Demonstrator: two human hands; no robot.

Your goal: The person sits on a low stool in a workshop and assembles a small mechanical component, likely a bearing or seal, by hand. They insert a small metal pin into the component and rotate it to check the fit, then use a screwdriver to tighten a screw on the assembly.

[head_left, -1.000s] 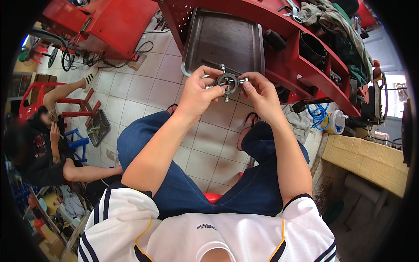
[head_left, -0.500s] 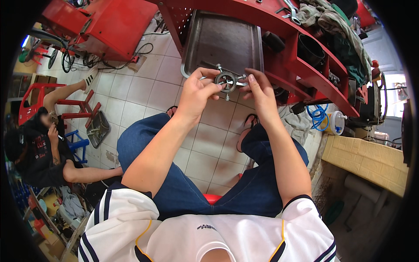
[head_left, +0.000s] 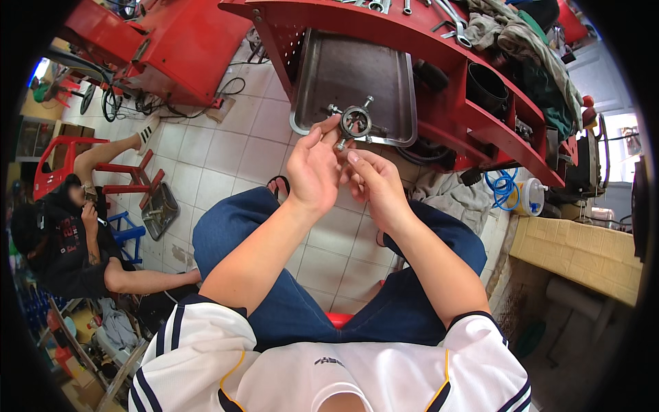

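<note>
A dark metal ring (head_left: 368, 123) with several bolts sticking out around its rim is held up over the front edge of a metal tray. My left hand (head_left: 316, 168) is turned palm up, its fingers gripping the ring from below and from its left side. Just under the ring, my right hand (head_left: 381, 185) has thumb and fingers pinched together, close to the lower bolt (head_left: 340, 145). Whatever lies between those right fingertips is too small to make out. Inside the ring some dark and shiny parts show.
The metal tray (head_left: 410, 103) rests beneath a red workbench (head_left: 312, 15) carrying wrenches (head_left: 456, 31) and rags. A blue coiled hose (head_left: 504, 187) hangs by a white bucket at right. To the left, a person (head_left: 65, 237) sits near red stools (head_left: 130, 180); a red machine (head_left: 182, 55) stands beyond.
The ring has been turned, so its bolts point other ways. My left hand has rolled palm up, and my right hand has moved from the ring's right side to below it, fingers closing.
</note>
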